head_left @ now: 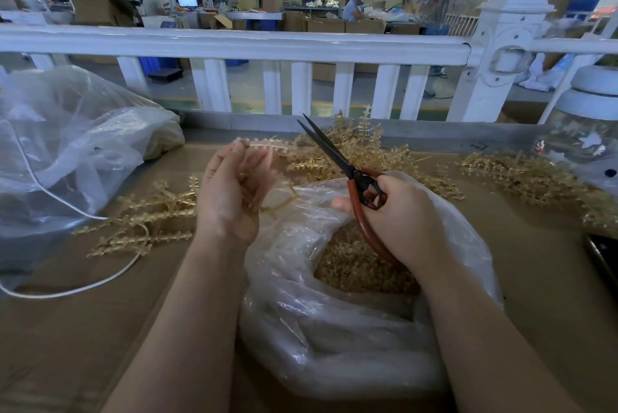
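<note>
Bag (334, 345) nearest — scissors (337, 158) right (sprig (264, 144) left).

Glossy gold plastic sprig (264, 145), dark metal scissors (329, 151) (red handles), crinkled clear plastic bag (334, 329)

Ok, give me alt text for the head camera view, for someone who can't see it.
A person's right hand grips red-handled scissors, blades slightly open, while the left hand holds a golden plastic sprig beside an open clear bag of golden pieces on a brown table.
</note>
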Action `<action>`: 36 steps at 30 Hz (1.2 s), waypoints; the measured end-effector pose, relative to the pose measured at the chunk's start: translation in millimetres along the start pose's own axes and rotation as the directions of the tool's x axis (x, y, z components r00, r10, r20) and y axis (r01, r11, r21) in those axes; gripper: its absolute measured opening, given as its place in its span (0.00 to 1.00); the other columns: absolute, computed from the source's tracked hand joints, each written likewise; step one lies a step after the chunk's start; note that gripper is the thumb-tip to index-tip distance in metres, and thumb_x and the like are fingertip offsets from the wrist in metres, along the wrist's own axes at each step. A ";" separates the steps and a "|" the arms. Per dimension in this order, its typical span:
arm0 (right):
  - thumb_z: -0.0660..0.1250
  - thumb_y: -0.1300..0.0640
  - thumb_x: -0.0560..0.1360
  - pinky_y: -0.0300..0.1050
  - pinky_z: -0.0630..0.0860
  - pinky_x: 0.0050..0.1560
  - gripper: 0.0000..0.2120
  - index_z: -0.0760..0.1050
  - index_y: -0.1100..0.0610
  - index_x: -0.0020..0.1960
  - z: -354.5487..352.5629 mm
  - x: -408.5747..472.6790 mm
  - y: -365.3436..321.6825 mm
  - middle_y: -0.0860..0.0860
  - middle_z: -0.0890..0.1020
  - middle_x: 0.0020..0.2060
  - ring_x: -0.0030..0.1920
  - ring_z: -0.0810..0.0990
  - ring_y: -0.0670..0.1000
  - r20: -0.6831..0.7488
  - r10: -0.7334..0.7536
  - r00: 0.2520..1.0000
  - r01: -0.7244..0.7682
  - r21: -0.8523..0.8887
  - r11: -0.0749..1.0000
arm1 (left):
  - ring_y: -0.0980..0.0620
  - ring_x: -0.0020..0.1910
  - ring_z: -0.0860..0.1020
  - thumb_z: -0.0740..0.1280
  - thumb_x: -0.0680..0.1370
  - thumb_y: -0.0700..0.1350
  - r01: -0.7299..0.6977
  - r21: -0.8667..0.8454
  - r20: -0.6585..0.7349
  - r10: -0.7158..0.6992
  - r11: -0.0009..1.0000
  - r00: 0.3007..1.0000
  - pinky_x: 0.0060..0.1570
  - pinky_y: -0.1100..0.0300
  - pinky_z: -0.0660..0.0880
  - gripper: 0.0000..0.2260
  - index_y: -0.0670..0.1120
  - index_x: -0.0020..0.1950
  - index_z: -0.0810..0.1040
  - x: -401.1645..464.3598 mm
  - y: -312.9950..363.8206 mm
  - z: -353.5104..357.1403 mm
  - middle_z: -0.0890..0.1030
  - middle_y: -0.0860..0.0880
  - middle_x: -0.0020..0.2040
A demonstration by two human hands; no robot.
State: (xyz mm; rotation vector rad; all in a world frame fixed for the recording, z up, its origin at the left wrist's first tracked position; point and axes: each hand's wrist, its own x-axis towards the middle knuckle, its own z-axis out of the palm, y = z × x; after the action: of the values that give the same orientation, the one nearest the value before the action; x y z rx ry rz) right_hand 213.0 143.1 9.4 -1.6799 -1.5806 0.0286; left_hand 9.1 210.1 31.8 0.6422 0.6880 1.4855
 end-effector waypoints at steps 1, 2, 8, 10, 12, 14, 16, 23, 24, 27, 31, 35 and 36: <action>0.59 0.19 0.61 0.31 0.68 0.30 0.32 0.76 0.47 0.39 0.0 0.1 0.0 0.40 0.78 0.34 0.33 0.77 0.40 0.000 -0.001 1.000 0.001 -0.010 1.000 | 0.47 0.53 0.84 0.66 0.80 0.46 -0.032 -0.015 -0.071 0.031 0.999 0.997 0.45 0.57 0.82 0.11 0.43 0.61 0.77 2.2 2.6 -4.2 0.85 0.44 0.54; 0.60 0.19 0.61 0.32 0.69 0.31 0.30 0.75 0.47 0.38 0.1 0.1 0.3 0.40 0.78 0.33 0.34 0.77 0.40 0.000 -0.001 1.000 0.001 -0.012 1.000 | 0.48 0.51 0.85 0.66 0.80 0.46 -0.075 -0.030 -0.149 0.070 0.997 0.986 0.44 0.58 0.82 0.12 0.43 0.62 0.77 4.3 5.1 -8.0 0.85 0.44 0.54; 0.55 0.18 0.59 0.30 0.70 0.35 0.36 0.79 0.46 0.45 1.0 -0.4 0.0 0.39 0.80 0.36 0.37 0.76 0.38 0.032 0.007 0.999 -0.005 -0.050 0.999 | 0.53 0.39 0.81 0.63 0.82 0.42 -0.366 0.022 -0.568 0.313 0.930 0.762 0.36 0.62 0.76 0.03 0.47 0.49 0.74 16.7 16.3 -27.6 0.81 0.46 0.46; 0.54 0.18 0.59 0.29 0.69 0.36 0.39 0.81 0.48 0.48 1.1 0.2 0.0 0.39 0.81 0.37 0.37 0.76 0.38 0.037 0.007 0.999 -0.005 -0.057 0.998 | 0.52 0.40 0.80 0.63 0.82 0.41 -0.416 0.082 -0.633 0.370 0.906 0.680 0.39 0.61 0.78 0.05 0.47 0.47 0.73 22.0 20.2 -35.4 0.80 0.46 0.46; 0.54 0.18 0.59 0.29 0.68 0.35 0.40 0.81 0.48 0.50 1.2 0.7 0.0 0.39 0.80 0.38 0.37 0.76 0.37 0.043 0.018 0.999 -0.016 -0.059 0.998 | 0.53 0.43 0.79 0.64 0.81 0.41 -0.430 0.183 -0.662 0.434 0.884 0.611 0.48 0.60 0.80 0.04 0.46 0.47 0.74 26.2 21.6 -42.3 0.79 0.47 0.47; 0.54 0.18 0.59 0.28 0.67 0.35 0.41 0.81 0.48 0.51 1.5 0.5 -0.1 0.38 0.79 0.37 0.37 0.74 0.36 0.044 0.024 0.999 -0.021 -0.064 0.998 | 0.57 0.44 0.78 0.65 0.81 0.41 -0.407 0.289 -0.668 0.487 0.866 0.562 0.48 0.66 0.78 0.02 0.44 0.52 0.76 28.7 21.4 -46.9 0.78 0.50 0.47; 0.55 0.19 0.59 0.28 0.66 0.35 0.40 0.82 0.49 0.52 1.1 0.2 -0.2 0.37 0.78 0.37 0.37 0.74 0.35 0.041 0.022 0.999 -0.019 -0.072 0.997 | 0.59 0.48 0.77 0.66 0.80 0.42 -0.357 0.401 -0.670 0.536 0.844 0.515 0.48 0.74 0.72 0.07 0.45 0.58 0.75 30.1 20.5 -49.6 0.77 0.52 0.51; 0.55 0.18 0.59 0.29 0.66 0.33 0.41 0.81 0.49 0.51 0.6 1.1 1.4 0.40 0.81 0.39 0.36 0.74 0.36 0.040 0.047 0.998 -0.044 -0.075 0.996 | 0.48 0.64 0.72 0.65 0.74 0.39 -0.255 0.884 -0.245 0.855 0.391 0.457 0.63 0.64 0.63 0.15 0.47 0.60 0.78 18.2 14.4 -40.8 0.74 0.49 0.61; 0.54 0.18 0.59 0.29 0.66 0.33 0.41 0.81 0.50 0.50 0.4 1.0 1.1 0.41 0.81 0.39 0.35 0.74 0.36 0.035 0.048 0.998 -0.045 -0.082 0.996 | 0.48 0.61 0.74 0.64 0.74 0.38 -0.324 0.893 -0.116 0.855 0.312 0.506 0.63 0.63 0.64 0.14 0.47 0.58 0.79 17.1 10.2 -37.4 0.77 0.49 0.58; 0.54 0.18 0.60 0.29 0.68 0.34 0.41 0.80 0.51 0.48 0.6 1.1 1.8 0.42 0.82 0.38 0.35 0.76 0.38 0.027 0.055 0.998 -0.052 -0.097 0.994 | 0.58 0.48 0.79 0.65 0.77 0.38 -0.470 0.825 0.169 0.659 0.313 0.733 0.57 0.56 0.76 0.10 0.54 0.48 0.79 12.6 -6.6 -22.4 0.81 0.58 0.47; 0.54 0.17 0.61 0.39 0.78 0.37 0.41 0.80 0.52 0.46 1.2 1.4 2.4 0.43 0.83 0.38 0.37 0.80 0.43 0.009 0.063 0.998 -0.062 -0.120 0.991 | 0.62 0.55 0.78 0.69 0.78 0.46 -0.496 0.848 0.439 0.279 0.186 0.854 0.54 0.61 0.74 0.10 0.59 0.57 0.77 10.5 -30.6 -17.0 0.79 0.64 0.54; 0.62 0.22 0.67 0.44 0.80 0.38 0.32 0.79 0.52 0.44 2.0 0.9 3.6 0.43 0.81 0.36 0.36 0.79 0.44 -0.025 0.074 0.997 -0.077 -0.147 0.986 | 0.47 0.71 0.69 0.67 0.78 0.45 -0.489 0.864 0.499 -0.088 0.118 0.862 0.71 0.48 0.65 0.28 0.56 0.77 0.62 12.3 -41.9 -16.9 0.70 0.49 0.73; 0.63 0.23 0.67 0.44 0.80 0.37 0.31 0.78 0.52 0.43 2.4 0.9 3.9 0.43 0.81 0.36 0.35 0.79 0.44 -0.020 0.074 0.997 -0.076 -0.145 0.987 | 0.46 0.72 0.68 0.66 0.78 0.46 -0.494 0.865 0.502 -0.148 0.086 0.852 0.72 0.45 0.63 0.31 0.56 0.78 0.58 11.2 -43.8 -15.1 0.68 0.48 0.75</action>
State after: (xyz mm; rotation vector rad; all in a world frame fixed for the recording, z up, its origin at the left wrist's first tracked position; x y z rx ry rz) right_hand 215.2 145.6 6.1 -1.8479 -1.5395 -0.0622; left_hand 26.4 221.0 -11.3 2.2186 1.2345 0.7188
